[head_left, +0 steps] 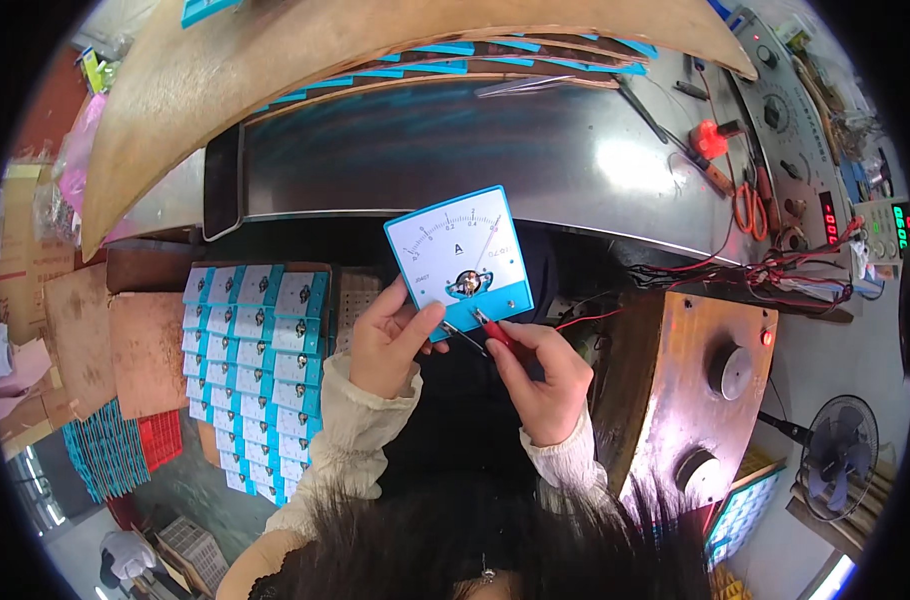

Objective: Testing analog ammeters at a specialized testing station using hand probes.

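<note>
A square panel ammeter with a white scale face, blue frame and exposed metal movement is held up in front of me, tilted slightly. Its lower left edge is gripped by my left hand, the thumb on the front. Between the fingers of my right hand is a red test probe, its metal tip at the meter's blue lower strip. A thin dark rod crosses that lower edge between my hands; which hand holds it I cannot tell. A red wire runs off to the right from behind my right hand.
Rows of similar blue-framed meters stand at my left. Ahead is a metal bench with a phone, tweezers and orange-handled scissors. A metal box with round knobs, tangled wires and a fan are at right.
</note>
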Tool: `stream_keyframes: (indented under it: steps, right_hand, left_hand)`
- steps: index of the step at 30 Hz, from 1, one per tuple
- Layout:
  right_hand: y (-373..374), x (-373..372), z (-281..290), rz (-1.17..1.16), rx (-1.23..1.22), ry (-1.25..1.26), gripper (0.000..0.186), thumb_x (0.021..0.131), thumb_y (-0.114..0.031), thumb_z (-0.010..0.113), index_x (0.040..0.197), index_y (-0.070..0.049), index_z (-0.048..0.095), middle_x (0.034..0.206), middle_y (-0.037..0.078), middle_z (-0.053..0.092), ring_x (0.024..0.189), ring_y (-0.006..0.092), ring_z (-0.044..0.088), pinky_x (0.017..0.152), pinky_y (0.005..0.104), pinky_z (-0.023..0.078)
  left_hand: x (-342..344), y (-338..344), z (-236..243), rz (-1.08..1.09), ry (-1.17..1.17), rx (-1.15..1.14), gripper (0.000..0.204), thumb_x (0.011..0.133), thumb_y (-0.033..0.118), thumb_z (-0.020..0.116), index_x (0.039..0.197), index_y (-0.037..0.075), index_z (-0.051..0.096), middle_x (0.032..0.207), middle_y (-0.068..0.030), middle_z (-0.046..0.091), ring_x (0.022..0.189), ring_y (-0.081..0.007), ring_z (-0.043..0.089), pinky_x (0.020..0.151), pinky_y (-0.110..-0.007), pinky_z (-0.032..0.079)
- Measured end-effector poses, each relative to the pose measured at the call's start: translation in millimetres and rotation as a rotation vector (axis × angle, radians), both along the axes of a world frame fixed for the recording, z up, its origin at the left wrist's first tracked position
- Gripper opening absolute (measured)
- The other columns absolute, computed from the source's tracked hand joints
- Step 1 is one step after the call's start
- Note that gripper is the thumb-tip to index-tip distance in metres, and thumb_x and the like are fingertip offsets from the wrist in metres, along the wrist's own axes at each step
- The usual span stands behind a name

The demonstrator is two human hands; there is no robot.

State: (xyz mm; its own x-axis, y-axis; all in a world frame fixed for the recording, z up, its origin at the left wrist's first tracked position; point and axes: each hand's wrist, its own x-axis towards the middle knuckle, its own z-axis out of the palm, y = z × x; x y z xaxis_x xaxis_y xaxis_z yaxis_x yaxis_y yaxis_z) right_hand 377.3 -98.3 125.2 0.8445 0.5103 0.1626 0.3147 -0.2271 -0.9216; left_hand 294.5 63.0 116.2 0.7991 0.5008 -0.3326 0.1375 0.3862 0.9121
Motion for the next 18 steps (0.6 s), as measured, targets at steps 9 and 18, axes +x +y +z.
stream_keyframes:
  steps: [9,18]
  right_hand:
    - [-23,6,7,-0.252,-0.173,-0.187,0.109,0.056,-0.018,0.089,0.142,0.006,0.026,0.134,0.027,0.039,0.124,0.0412,0.041,0.102,0.0438,0.038]
    - [-204,16,-37,-1.137,-0.433,-0.248,0.101,0.055,-0.024,0.085,0.136,0.007,0.033,0.121,0.026,0.048,0.110,0.0407,0.050,0.093,0.0439,0.043]
  left_hand:
    - [31,-39,-1,-0.195,-0.102,0.043,0.043,0.093,0.003,0.057,0.134,-0.005,0.046,0.114,-0.0096,0.062,0.095,-0.0113,0.060,0.072,-0.022,0.050]
    - [45,-85,-21,-0.776,-0.144,0.346,0.070,0.086,-0.002,0.062,0.147,0.001,0.028,0.131,-0.0172,0.044,0.100,-0.0173,0.058,0.081,-0.025,0.049]
